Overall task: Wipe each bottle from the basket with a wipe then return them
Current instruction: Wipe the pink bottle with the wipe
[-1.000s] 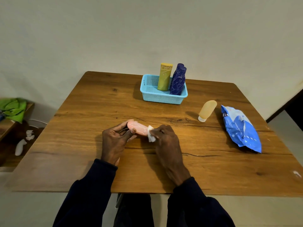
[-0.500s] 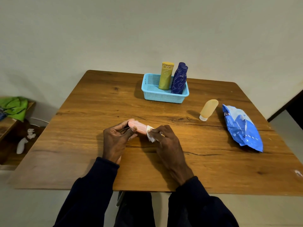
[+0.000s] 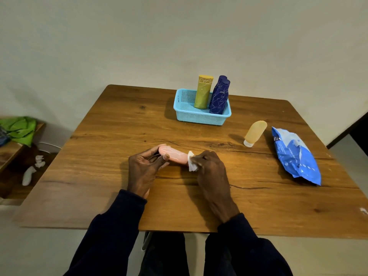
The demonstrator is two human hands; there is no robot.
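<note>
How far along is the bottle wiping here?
Nothing is visibly finished. In hand: the left hand holds the pink bottle while the right hand presses a white wipe to its end. Left: return it and the pale orange bottle, sitting out on the table by the wipes pack; the yellow bottle and dark blue bottles stand in the basket, wiped or not I cannot tell.

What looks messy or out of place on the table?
The pale orange bottle sits alone on the table, outside the blue basket, next to the crumpled blue wipes pack. Nothing looks spilled or broken.
</note>
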